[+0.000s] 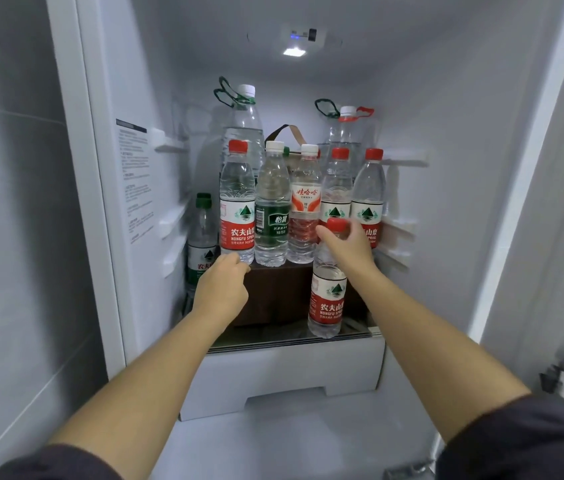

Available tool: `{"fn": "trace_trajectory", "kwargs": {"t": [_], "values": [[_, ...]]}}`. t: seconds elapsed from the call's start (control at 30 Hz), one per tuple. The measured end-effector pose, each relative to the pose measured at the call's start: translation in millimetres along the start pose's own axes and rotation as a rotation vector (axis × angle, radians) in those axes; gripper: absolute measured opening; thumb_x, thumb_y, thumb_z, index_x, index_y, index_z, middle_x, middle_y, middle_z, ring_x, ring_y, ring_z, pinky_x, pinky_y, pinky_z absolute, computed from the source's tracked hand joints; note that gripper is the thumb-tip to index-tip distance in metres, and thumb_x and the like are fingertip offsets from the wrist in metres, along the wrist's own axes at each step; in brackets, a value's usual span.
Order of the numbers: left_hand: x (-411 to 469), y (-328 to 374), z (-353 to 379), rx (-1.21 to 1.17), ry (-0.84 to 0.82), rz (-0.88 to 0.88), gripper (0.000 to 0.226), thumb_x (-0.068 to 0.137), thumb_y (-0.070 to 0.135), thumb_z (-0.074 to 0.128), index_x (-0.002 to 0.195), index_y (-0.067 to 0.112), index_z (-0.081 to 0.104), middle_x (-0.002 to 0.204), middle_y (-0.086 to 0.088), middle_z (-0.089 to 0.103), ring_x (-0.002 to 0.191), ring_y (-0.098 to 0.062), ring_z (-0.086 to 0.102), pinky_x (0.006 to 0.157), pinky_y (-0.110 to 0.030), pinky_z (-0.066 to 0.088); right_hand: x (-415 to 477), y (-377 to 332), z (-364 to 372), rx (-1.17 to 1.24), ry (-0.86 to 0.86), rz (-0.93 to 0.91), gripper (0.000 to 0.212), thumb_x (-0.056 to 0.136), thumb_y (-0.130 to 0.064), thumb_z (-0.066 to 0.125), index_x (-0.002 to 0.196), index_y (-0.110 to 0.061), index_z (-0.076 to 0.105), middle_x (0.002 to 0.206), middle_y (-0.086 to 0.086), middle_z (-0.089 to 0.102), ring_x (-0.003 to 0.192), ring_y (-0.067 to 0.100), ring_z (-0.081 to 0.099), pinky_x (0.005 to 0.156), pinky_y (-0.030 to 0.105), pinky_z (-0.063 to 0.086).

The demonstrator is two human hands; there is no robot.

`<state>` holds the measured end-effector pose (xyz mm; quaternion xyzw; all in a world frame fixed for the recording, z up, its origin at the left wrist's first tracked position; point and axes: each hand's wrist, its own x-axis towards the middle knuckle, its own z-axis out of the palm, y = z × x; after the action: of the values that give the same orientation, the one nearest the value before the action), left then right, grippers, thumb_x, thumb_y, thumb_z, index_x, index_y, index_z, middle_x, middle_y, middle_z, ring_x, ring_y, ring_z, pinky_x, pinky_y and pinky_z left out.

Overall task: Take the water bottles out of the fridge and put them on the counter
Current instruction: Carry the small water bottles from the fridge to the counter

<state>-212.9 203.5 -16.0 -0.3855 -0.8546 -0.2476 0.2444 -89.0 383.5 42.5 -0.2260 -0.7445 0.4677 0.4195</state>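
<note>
dark sleeves (516, 441) reach into the fridge (155, 98) — right hand (346, 245) wraps the neck of the front red-cap bottle (326, 299) on the glass shelf (273, 336), left hand (221, 289) loosely curled, empty — probably full, heavy and slick, so grip its waist.

Cool white light from 1 lamp (294, 51) in the fridge ceiling, far centre; lamp itself blown out. Fridge walls (446, 133) evenly lit, greyish. Soft shadows behind bottles (270, 202) at far left. Near sleeves (516, 441) v. dark. Strong wide-angle bend at left & right edges. Motion blur on right hand (346, 244) & near bottle (327, 299) cap; near right corner soft.
</note>
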Motion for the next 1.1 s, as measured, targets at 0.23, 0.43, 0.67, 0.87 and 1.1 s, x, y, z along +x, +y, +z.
{"fn": "trace_trajectory", "kwargs": {"t": [0.23, 0.43, 0.67, 0.87, 1.1], "values": [[30, 0, -30, 0.183, -0.050, -0.114, 0.029, 0.092, 0.015, 0.056, 0.119, 0.005, 0.062, 0.113, -0.011, 0.060, 0.101, -0.027, 0.058, 0.081, -0.036, 0.049, 13, 1, 14, -0.045, 0.033, -0.047, 0.017, 0.088, -0.015, 0.060, 0.076, -0.022, 0.050, 0.074, -0.002, 0.055, 0.068, 0.014, 0.053, 0.063, 0.026, 0.043], [82, 0, -74, 0.251, 0.043, -0.160, 0.029, 0.090, 0.001, 0.052, 0.119, -0.002, 0.054, 0.121, -0.019, 0.050, 0.111, -0.035, 0.050, 0.088, -0.043, 0.045, 18, 8, 16, -0.038, 0.044, -0.058, 0.015, 0.086, -0.014, 0.060, 0.076, -0.021, 0.051, 0.074, 0.001, 0.057, 0.069, 0.017, 0.055, 0.069, 0.035, 0.050], [140, -34, -62, 0.132, -0.081, -0.318, 0.043, 0.088, -0.002, 0.053, 0.131, -0.002, 0.046, 0.129, -0.025, 0.047, 0.117, -0.042, 0.051, 0.099, -0.046, 0.045, 22, 15, 18, -0.028, 0.056, -0.081, 0.017, 0.085, -0.016, 0.059, 0.071, -0.020, 0.050, 0.066, -0.004, 0.052, 0.061, 0.013, 0.050, 0.062, 0.030, 0.045], [163, -40, -55, 0.088, -0.217, -0.314, 0.036, 0.093, 0.007, 0.057, 0.128, 0.003, 0.056, 0.130, -0.019, 0.058, 0.116, -0.034, 0.058, 0.094, -0.036, 0.047, 26, 20, 20, -0.015, 0.070, -0.088, 0.018, 0.084, -0.018, 0.059, 0.071, -0.021, 0.048, 0.066, -0.005, 0.052, 0.063, 0.015, 0.050, 0.065, 0.035, 0.047], [165, -41, -41, -0.054, -0.219, -0.395, 0.023, 0.097, 0.012, 0.053, 0.110, -0.001, 0.066, 0.118, -0.019, 0.065, 0.105, -0.033, 0.062, 0.091, -0.038, 0.048, 29, 22, 18, 0.017, 0.069, -0.087, 0.021, 0.085, -0.016, 0.059, 0.069, -0.023, 0.046, 0.064, -0.006, 0.050, 0.060, 0.013, 0.048, 0.060, 0.029, 0.041]]}}
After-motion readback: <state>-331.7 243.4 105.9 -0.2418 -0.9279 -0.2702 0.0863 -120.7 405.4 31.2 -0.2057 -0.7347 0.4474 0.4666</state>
